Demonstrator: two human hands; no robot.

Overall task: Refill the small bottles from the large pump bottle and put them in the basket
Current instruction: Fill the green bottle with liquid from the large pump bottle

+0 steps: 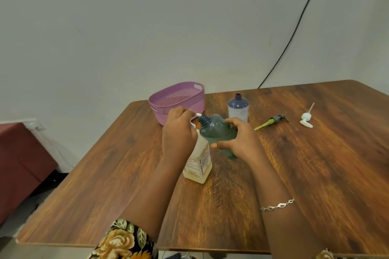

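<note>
Left hand: fingers curled over the pump head of the large pump bottle, which stands upright on the wooden table directly below this grip.
Right hand: wrapped round the body of the teal small bottle, held off the table and tilted.
Teal small bottle: open neck leans towards the left hand, right at the white spout.
Purple basket: just beyond the left hand.
Blue-and-white bottle: uncapped, upright, just beyond the right hand.
Dark pump: lying flat, right of the right hand.
White pump: lying further right still.
</note>
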